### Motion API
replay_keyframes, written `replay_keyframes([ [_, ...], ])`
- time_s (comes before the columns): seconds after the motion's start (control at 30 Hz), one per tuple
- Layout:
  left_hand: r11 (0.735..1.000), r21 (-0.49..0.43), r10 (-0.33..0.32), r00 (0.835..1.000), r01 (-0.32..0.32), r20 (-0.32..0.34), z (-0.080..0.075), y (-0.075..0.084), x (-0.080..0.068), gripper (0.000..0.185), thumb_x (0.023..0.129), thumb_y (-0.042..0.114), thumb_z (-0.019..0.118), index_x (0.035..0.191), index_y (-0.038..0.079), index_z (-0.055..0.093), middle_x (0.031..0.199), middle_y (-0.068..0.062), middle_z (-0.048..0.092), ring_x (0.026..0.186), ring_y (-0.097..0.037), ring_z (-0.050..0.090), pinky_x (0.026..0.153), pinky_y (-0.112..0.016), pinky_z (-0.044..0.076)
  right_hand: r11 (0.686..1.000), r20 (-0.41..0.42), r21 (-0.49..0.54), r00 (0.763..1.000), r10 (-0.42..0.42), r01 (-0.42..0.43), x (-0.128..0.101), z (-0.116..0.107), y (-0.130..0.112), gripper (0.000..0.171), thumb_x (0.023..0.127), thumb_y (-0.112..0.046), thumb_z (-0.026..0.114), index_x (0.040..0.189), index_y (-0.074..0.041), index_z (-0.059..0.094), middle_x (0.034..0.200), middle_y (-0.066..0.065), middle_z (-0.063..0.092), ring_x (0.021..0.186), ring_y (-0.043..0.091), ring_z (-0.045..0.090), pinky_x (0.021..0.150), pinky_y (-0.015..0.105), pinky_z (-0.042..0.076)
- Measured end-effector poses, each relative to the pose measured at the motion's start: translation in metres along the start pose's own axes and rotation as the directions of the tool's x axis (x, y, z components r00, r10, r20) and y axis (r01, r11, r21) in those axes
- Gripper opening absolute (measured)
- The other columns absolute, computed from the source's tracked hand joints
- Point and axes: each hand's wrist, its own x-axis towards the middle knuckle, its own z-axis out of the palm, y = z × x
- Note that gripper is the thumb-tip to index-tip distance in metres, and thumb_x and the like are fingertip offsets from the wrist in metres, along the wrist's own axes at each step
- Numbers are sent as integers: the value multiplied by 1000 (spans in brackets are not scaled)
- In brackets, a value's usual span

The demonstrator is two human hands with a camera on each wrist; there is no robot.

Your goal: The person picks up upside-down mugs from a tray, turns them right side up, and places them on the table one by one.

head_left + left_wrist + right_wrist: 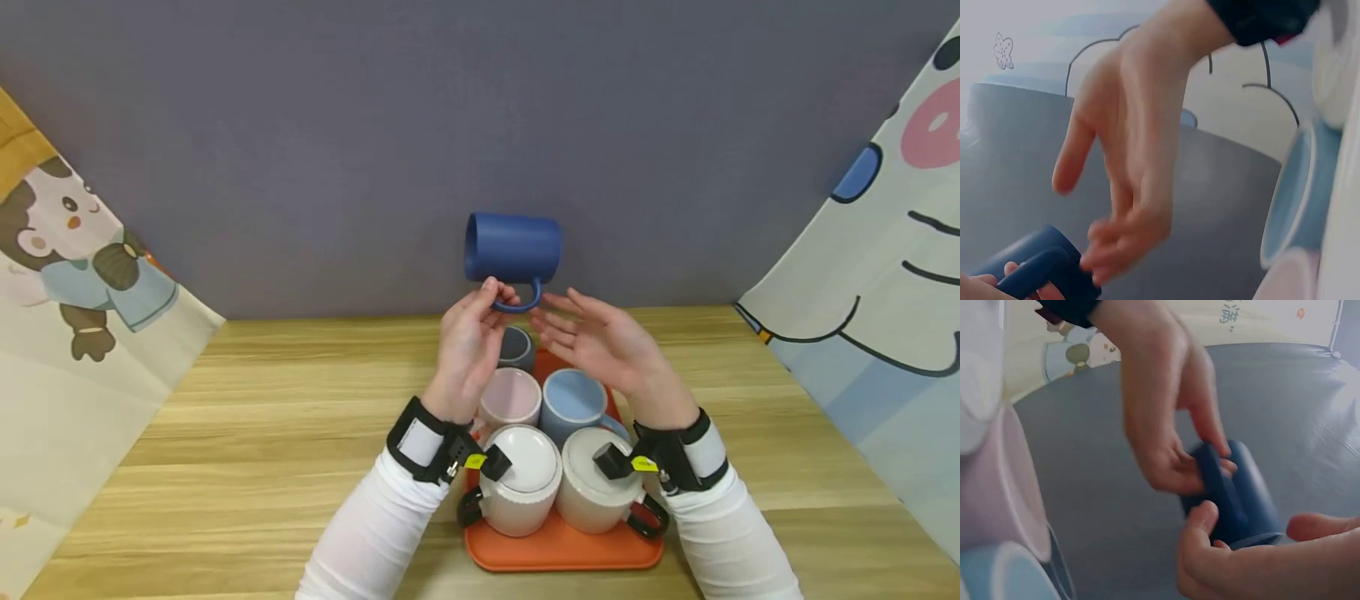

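A dark blue mug (513,247) is held up on its side above the tray's far end, mouth to the left, handle downward. My left hand (468,354) pinches its handle; the right wrist view shows that left hand (1163,419) with thumb and fingers around the handle. Close to the handle and the mug's base, my right hand (603,342) has its fingers loosely extended. Whether its fingertips touch the mug cannot be told. In the left wrist view the right hand (1138,137) appears unwrapped, beside the mug (1047,259).
An orange-red tray (562,554) on the wooden table (225,467) bears a dark grey mug (516,350), a pink mug (511,393), a light blue mug (574,395) and two upside-down white mugs (525,492) with black handles. A grey panel (337,167) stands behind.
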Motion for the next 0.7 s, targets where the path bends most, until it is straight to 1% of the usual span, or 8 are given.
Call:
replay_keyframes([
  [0.1, 998, 44, 45, 999, -44, -21, -7, 5, 3, 28, 97, 5, 49, 74, 7, 63, 73, -3, 63, 70, -14, 61, 76, -24, 49, 996, 38, -83, 999, -30, 33, -6, -4, -6, 41, 103, -31, 34, 136, -7, 34, 134, 8, 45, 119, 19, 50, 97, 28, 43],
  [0.27, 987, 118, 122, 989, -112, -79, -24, 14, 7, 27, 95, 2, 52, 72, 6, 65, 69, -3, 65, 67, -13, 62, 73, -24, 50, 976, 82, -163, 988, -132, 144, -17, -13, -16, 34, 104, -24, 33, 129, -8, 50, 127, 4, 57, 116, 19, 54, 95, 28, 45],
  [0.4, 976, 163, 161, 982, -143, -103, -39, 20, 10, 29, 94, 0, 54, 68, 6, 66, 67, -3, 65, 64, -14, 62, 71, -24, 50, 932, 85, -264, 969, -234, 248, -25, -20, -22, 31, 103, -20, 37, 124, -7, 56, 121, 2, 62, 112, 18, 58, 93, 28, 47],
  [0.47, 972, 181, 174, 978, -152, -114, -46, 23, 11, 30, 94, 0, 54, 66, 6, 65, 65, -3, 65, 62, -14, 61, 70, -25, 50, 894, 56, -352, 959, -277, 278, -28, -22, -24, 29, 103, -20, 39, 122, -7, 57, 118, 0, 64, 109, 16, 59, 91, 27, 48],
  [0.5, 969, 193, 181, 976, -155, -123, -50, 24, 12, 30, 94, 0, 54, 66, 6, 65, 65, -3, 65, 62, -14, 61, 70, -25, 50, 870, 33, -403, 954, -298, 285, -29, -24, -24, 28, 102, -21, 41, 121, -7, 57, 117, 0, 64, 108, 14, 60, 90, 26, 48],
  [0.57, 963, 216, 196, 970, -162, -142, -57, 25, 14, 30, 93, -1, 55, 65, 5, 64, 64, -2, 65, 61, -14, 61, 69, -25, 50, 785, -26, -559, 940, -340, 268, -30, -26, -24, 32, 102, -26, 43, 122, -4, 55, 117, 1, 63, 106, 11, 60, 89, 23, 49],
  [0.63, 957, 238, 210, 964, -167, -166, -64, 27, 15, 29, 92, -1, 56, 65, 5, 63, 63, -2, 64, 61, -14, 61, 68, -25, 50, 661, -86, -722, 920, -382, 207, -30, -29, -22, 38, 101, -31, 42, 125, -2, 52, 121, 5, 60, 106, 7, 59, 90, 23, 48],
  [0.7, 951, 258, 224, 957, -172, -186, -71, 28, 16, 28, 91, -2, 57, 65, 4, 61, 63, -3, 64, 60, -14, 61, 67, -24, 50, 521, -131, -844, 894, -428, 126, -29, -33, -19, 46, 101, -35, 41, 129, 0, 48, 126, 11, 56, 109, 12, 58, 94, 28, 47],
])
